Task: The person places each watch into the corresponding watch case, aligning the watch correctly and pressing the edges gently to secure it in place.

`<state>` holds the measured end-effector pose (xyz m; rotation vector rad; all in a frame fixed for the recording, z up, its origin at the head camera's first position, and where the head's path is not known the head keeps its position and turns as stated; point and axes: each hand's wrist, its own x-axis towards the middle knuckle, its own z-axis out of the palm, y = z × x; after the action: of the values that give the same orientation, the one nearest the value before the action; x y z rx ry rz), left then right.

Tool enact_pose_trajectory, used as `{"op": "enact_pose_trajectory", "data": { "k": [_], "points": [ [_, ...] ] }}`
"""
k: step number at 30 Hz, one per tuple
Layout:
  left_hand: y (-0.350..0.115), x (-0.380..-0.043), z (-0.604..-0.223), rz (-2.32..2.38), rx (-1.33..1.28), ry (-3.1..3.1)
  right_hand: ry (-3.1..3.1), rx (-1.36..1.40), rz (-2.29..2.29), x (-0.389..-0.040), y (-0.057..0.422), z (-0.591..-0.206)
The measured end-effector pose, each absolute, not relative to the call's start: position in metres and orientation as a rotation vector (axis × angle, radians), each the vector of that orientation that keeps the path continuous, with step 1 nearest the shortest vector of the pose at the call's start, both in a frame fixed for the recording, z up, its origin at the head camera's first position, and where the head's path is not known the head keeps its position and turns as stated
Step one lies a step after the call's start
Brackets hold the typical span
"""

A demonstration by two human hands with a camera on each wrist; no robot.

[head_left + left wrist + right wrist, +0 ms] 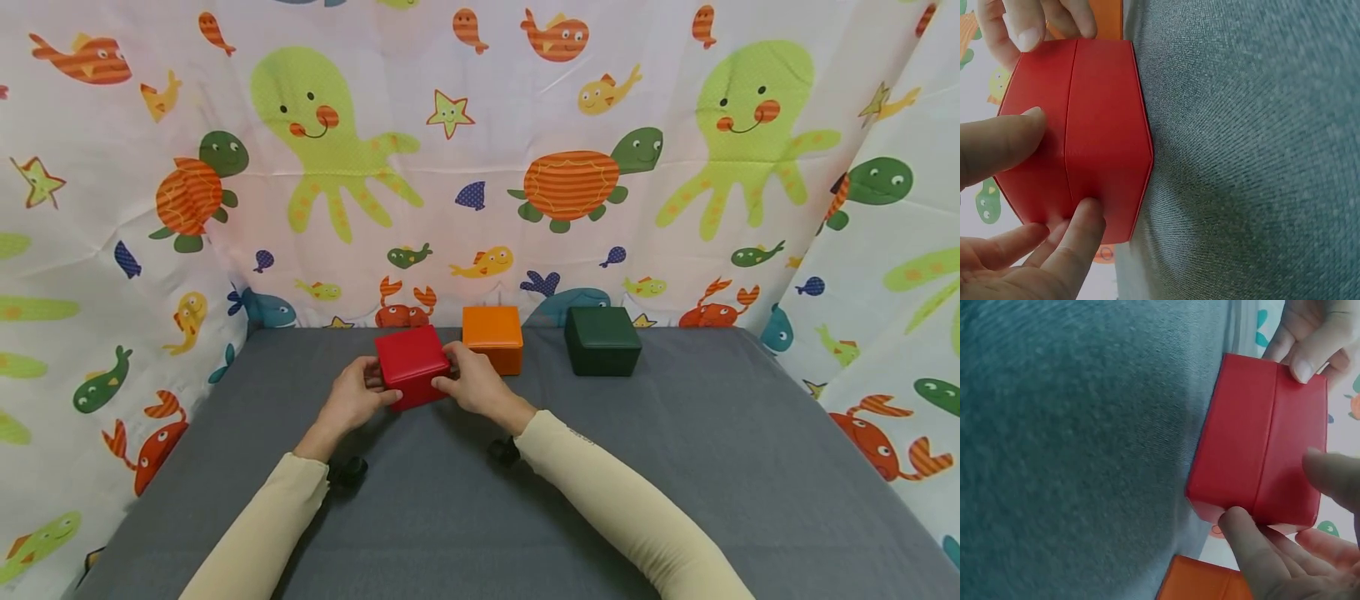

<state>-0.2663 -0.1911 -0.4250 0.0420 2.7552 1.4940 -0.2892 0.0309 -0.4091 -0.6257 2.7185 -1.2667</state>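
Observation:
A red lidded box (411, 360) with a seam round its sides is held between both hands, turned slightly at an angle over the grey cloth. My left hand (356, 395) grips its left side, the thumb (1019, 140) on the front face and the fingers along the side. From the right, my right hand (480, 382) holds the box in the same way, thumb at the front and fingers on the side wall. The lid looks closed in both wrist views, its seam (1267, 447) running unbroken across the front.
An orange box (492, 337) stands just right of the red one, close behind my right hand. Further right is a dark green box (602, 342). Grey cloth (675, 467) covers the table, and a curtain with sea animals (480, 167) hangs behind it.

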Motion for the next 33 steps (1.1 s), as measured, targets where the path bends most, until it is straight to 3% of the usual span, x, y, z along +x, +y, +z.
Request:
{"op": "enact_pose_trajectory", "data": {
  "k": [10, 33],
  "points": [
    [-0.197, -0.271, -0.422, 1.46, 0.054, 2.81, 2.757, -0.503, -1.37, -0.292, 0.02, -0.416],
    [-0.231, -0.327, -0.416, 1.395, 0.065, 2.745, 2.883, -0.292, -1.287, -0.321, -0.026, -0.41]
  ]
}}
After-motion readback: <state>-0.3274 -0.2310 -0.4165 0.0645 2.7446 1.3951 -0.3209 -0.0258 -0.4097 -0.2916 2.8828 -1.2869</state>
